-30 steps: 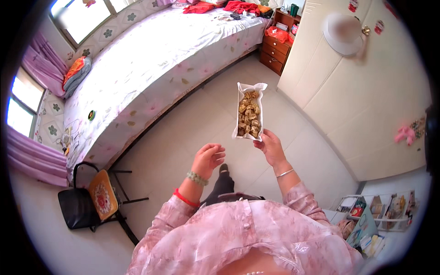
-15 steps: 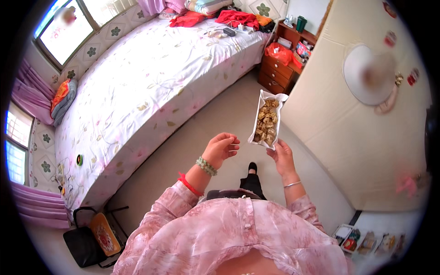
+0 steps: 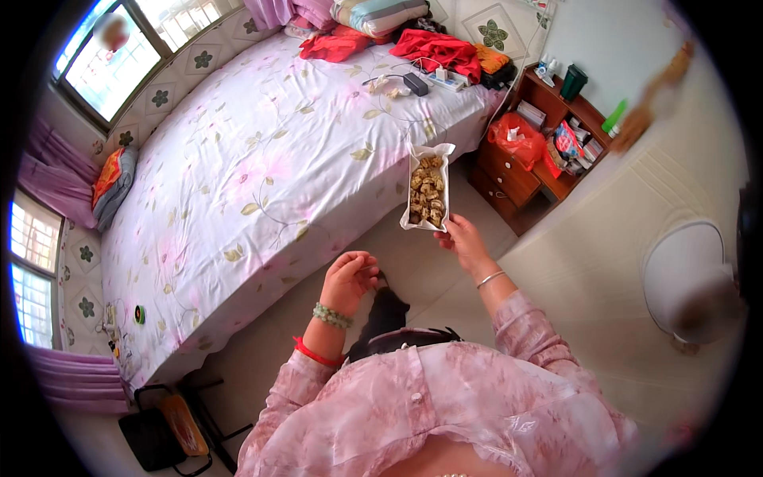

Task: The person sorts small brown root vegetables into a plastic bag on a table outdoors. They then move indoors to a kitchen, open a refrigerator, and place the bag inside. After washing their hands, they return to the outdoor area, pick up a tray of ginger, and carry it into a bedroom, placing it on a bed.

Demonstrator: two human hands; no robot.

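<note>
My right hand (image 3: 466, 242) grips the near end of a narrow white tray (image 3: 447, 176), with a bracelet on the wrist. Inside the tray lie brown, lumpy pieces (image 3: 427, 191) like walnuts; white lining sticks up at its corners. The tray is held out over the floor, in front of the bed's edge. My left hand (image 3: 350, 280) hangs apart from it, lower and to the left, its fingers curled. Whatever those fingers may hold is hidden. Green beads and a red band circle the left wrist.
A bed (image 3: 262, 143) with a floral sheet fills the left; a black adapter (image 3: 415, 84) and red cloth (image 3: 435, 54) lie on it. Ahead right stands a brown drawer cabinet (image 3: 509, 181) with a red bag (image 3: 517, 141). A beige panel (image 3: 588, 246) borders the right. A chair (image 3: 151, 433) sits lower left.
The view has turned right and the cabinet appears nearer. The tray, still in my right hand, now sits further left in view, before the bed. My left hand has dropped slightly, fingers more curled.
</note>
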